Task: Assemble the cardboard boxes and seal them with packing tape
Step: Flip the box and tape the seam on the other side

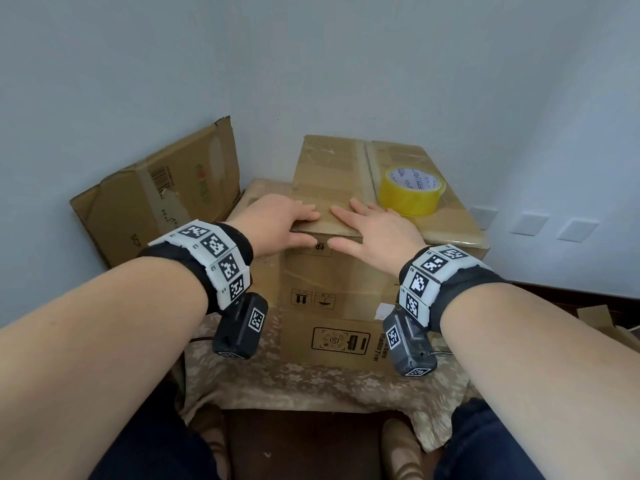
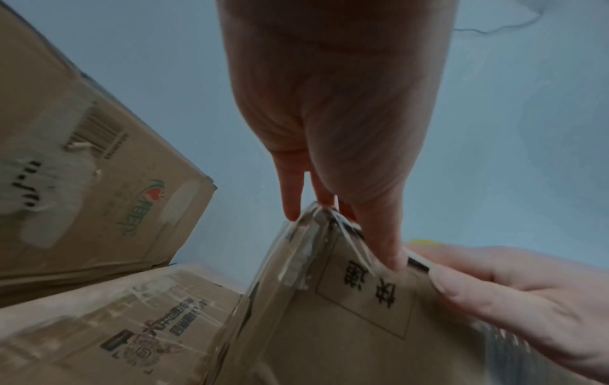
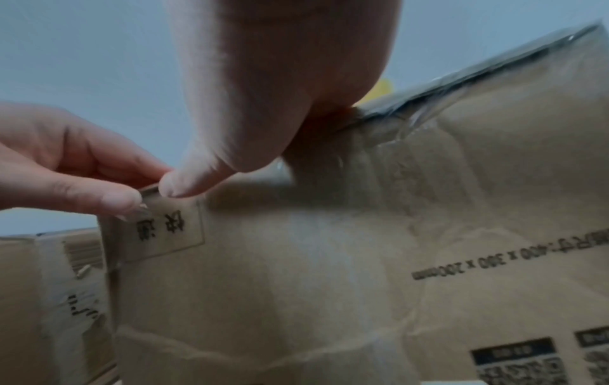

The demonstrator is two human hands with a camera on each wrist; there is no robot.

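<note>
- Brown cardboard box (image 1: 346,278) on the cloth-covered table (image 1: 311,386), yellow packing-tape roll (image 1: 412,200) on top.
- Left hand (image 1: 277,223) and right hand (image 1: 377,233) lie flat-fingered on its top front edge, thumbs against the front.

The cardboard box (image 1: 332,306) fills most of the cloth-covered table (image 1: 277,382); only a strip of cloth along the near edge lies bare. On the box top the far left part is free, while the tape roll (image 1: 410,195) stands on the right half, just beyond the right hand (image 1: 375,233); the left hand (image 1: 277,223) lies beside it over the front edge. On the left a flattened carton (image 1: 156,202) leans against the wall (image 1: 104,81) (a lower box (image 2: 115,325) sits just beside the main one), crowding that side.
</note>
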